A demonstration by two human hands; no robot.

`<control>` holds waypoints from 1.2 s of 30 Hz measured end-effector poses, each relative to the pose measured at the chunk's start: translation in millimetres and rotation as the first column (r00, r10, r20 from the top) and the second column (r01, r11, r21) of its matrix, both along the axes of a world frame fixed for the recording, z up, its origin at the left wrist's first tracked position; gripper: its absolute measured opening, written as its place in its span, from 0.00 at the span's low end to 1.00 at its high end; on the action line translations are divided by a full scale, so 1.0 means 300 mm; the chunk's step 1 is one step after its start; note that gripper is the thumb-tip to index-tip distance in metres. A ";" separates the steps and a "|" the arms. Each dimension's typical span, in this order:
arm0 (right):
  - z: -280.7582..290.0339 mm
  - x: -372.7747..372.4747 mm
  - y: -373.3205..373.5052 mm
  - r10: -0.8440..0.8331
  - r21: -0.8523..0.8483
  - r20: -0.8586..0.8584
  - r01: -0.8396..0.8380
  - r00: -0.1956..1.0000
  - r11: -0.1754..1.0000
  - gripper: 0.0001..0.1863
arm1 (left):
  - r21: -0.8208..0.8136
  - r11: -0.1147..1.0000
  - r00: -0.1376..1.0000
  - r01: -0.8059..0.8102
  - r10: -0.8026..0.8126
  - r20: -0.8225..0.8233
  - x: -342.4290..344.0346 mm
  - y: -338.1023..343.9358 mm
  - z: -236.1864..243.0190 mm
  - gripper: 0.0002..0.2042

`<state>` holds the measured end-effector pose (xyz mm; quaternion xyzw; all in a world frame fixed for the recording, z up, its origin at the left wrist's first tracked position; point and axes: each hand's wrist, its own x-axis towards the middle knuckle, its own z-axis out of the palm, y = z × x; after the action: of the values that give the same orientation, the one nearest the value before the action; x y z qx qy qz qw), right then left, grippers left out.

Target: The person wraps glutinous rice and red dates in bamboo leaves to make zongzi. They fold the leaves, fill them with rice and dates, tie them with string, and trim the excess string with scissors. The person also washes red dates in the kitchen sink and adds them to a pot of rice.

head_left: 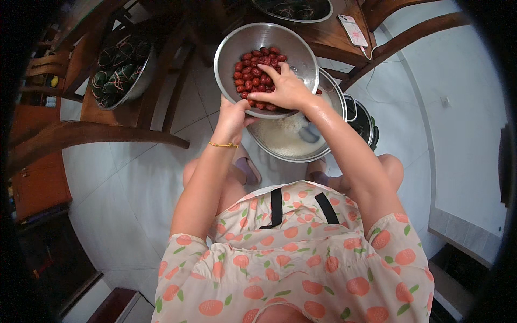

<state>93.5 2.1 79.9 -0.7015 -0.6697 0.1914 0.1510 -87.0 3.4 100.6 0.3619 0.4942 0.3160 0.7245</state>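
A steel bowl [231, 51] of dark red dates [252, 67] is tilted toward me, and my left hand [231, 116] grips its near-left rim. My right hand [285, 89] reaches into the bowl with thumb and fingers apart, touching the dates. Whether a date sits under its fingertips is hidden. Below the bowl stands a large metal pot [342, 99], partly covered by it. White rice in cloudy liquid [277, 134] fills the visible part of the pot. A rounded greyish thing [309, 133] lies in the rice, its kind unclear.
Leaf-wrapped, string-tied bundles [119, 78] fill a metal basin on a wooden chair at left. Another basin [293, 19] and a phone with a cable [353, 30] rest on wood at the top. Right of the pot stands a dark container [366, 121] with green leaves.
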 end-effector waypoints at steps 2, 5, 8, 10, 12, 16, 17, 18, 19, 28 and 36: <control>-0.017 -0.008 -0.009 0.050 0.032 -0.079 -0.048 0.996 0.998 0.51 | 0.007 1.000 0.999 -0.017 0.017 0.027 0.012 -0.008 0.005 0.27; -0.039 -0.016 -0.015 0.032 0.029 -0.197 -0.027 0.980 0.999 0.48 | 0.011 1.000 0.998 -0.012 0.012 0.054 0.026 -0.018 0.004 0.30; -0.072 -0.053 0.004 -0.069 -0.039 -0.220 0.062 0.973 0.997 0.47 | 0.009 0.998 0.997 0.059 -0.059 0.056 0.029 -0.018 -0.008 0.32; -0.097 -0.076 0.024 -0.118 -0.026 -0.261 0.115 0.958 0.993 0.46 | 0.000 1.000 0.997 0.026 -0.026 0.072 0.028 -0.018 -0.016 0.33; -0.115 -0.089 0.052 -0.149 -0.014 -0.295 0.151 0.944 0.988 0.46 | -0.045 0.999 0.996 0.023 -0.019 0.083 0.026 -0.018 -0.018 0.33; -0.095 -0.064 0.101 -0.200 -0.058 -0.450 0.196 0.870 0.979 0.40 | -0.014 0.999 0.995 0.031 -0.030 0.096 0.027 -0.019 -0.006 0.26; -0.077 -0.055 0.102 -0.250 -0.136 -0.611 0.211 0.751 0.968 0.31 | 0.004 1.000 0.994 0.027 -0.027 0.107 0.025 -0.017 -0.001 0.26; -0.049 -0.033 0.101 -0.321 -0.288 -0.716 0.157 0.620 0.945 0.20 | -0.005 1.000 0.993 0.018 -0.018 0.117 0.028 -0.018 0.003 0.26; -0.017 -0.013 0.098 -0.318 -0.308 -0.788 0.110 0.528 0.945 0.16 | -0.010 1.000 0.992 0.007 -0.006 0.129 0.027 -0.017 0.005 0.26; 0.168 0.207 -0.048 -0.242 -0.228 -0.886 0.084 0.395 0.970 0.10 | -0.005 0.997 0.984 -0.074 0.074 0.163 -0.011 0.010 -0.021 0.32; -0.170 0.333 -0.159 -0.708 -0.654 -0.688 0.288 0.155 0.699 0.16 | 0.042 0.986 0.968 -0.161 0.149 0.202 -0.025 0.021 -0.024 0.31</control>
<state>193.4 -45.5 28.9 -0.6654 -0.1356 0.6059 0.4145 -94.6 9.8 93.3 0.3098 0.4368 0.4205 0.7324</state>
